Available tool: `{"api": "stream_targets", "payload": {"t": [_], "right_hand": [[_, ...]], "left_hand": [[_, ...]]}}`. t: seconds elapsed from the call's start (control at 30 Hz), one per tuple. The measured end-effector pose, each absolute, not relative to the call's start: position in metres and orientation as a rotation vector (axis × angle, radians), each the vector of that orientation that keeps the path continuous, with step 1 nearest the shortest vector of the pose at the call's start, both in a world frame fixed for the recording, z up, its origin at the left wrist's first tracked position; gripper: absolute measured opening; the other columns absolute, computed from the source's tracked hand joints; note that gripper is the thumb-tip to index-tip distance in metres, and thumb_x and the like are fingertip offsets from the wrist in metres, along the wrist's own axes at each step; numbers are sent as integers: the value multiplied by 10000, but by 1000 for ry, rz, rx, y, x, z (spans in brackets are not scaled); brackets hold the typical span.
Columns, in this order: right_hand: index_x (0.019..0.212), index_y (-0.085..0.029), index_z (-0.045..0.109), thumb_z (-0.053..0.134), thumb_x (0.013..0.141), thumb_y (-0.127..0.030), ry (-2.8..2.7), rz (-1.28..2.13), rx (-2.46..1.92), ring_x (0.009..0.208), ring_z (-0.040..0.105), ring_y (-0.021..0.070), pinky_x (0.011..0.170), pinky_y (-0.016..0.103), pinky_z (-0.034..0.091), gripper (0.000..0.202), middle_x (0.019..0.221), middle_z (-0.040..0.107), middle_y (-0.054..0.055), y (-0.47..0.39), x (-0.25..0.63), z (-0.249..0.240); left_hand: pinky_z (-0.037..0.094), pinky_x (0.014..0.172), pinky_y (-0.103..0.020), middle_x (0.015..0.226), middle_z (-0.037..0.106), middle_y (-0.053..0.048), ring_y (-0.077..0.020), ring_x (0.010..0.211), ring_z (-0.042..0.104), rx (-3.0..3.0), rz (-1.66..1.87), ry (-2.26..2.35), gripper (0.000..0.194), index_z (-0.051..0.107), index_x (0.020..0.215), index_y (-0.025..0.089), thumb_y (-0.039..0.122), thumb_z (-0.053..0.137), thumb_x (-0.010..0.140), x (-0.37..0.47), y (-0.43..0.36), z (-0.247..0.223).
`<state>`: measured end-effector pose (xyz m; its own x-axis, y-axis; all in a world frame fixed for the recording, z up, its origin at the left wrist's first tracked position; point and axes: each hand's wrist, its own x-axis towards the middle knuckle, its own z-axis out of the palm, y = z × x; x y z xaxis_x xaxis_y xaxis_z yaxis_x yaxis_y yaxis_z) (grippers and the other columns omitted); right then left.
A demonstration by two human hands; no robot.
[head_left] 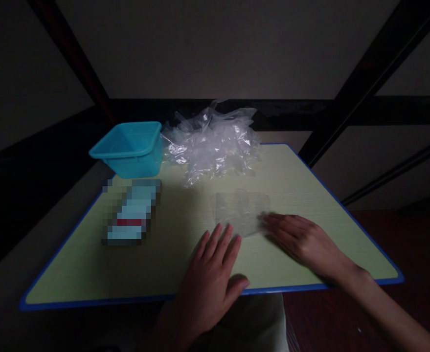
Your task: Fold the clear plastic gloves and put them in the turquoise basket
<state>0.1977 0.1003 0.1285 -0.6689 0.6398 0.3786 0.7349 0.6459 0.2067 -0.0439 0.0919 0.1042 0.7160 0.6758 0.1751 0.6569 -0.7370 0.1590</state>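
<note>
A clear, flat plastic bag [237,210] lies spread on the table in front of me. My left hand [215,269] rests palm down with its fingers stretched out, the fingertips at the bag's lower left edge. At the bag's right edge is my right hand [299,237], palm down with its fingers extended and slightly blurred by motion. Neither hand visibly grips anything; what lies under the right fingertips is hidden. Beyond the flat bag sits a loose heap of crumpled clear plastic bags [215,142].
A turquoise plastic basin [137,164] stands at the table's back left corner. Closer to me lies a pixelated, phone-like slab [134,212]. The pale yellow table [295,181] has a blue rim, with a wall behind it and dark slanting bars to both sides.
</note>
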Motion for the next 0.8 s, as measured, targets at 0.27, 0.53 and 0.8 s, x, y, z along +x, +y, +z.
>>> {"api": "stream_targets", "payload": {"t": [0.27,0.53,0.8], "right_hand": [[922,-131,605,435,903,-134,-2397,-154,-943,965,649,192,786,354,567,172,964,709,117,95,191,139],[949,-160,587,411,901,-98,-2332,-41,-905,914,668,160,739,276,577,192,935,718,101,81,184,151],[1065,-244,558,439,888,-101,-2204,123,-1005,873,683,151,721,251,583,257,940,725,32,61,185,163]], "left_hand": [[441,984,-432,1357,462,-167,-255,1259,432,2639,746,1231,507,338,1323,121,174,487,841,-49,95,99],[517,868,-407,1066,663,-94,-230,994,624,2484,984,1196,169,603,822,182,74,483,773,-57,117,105],[554,753,-299,923,724,-44,-182,859,683,2137,1106,1077,112,570,704,205,136,509,768,-69,110,143]]}}
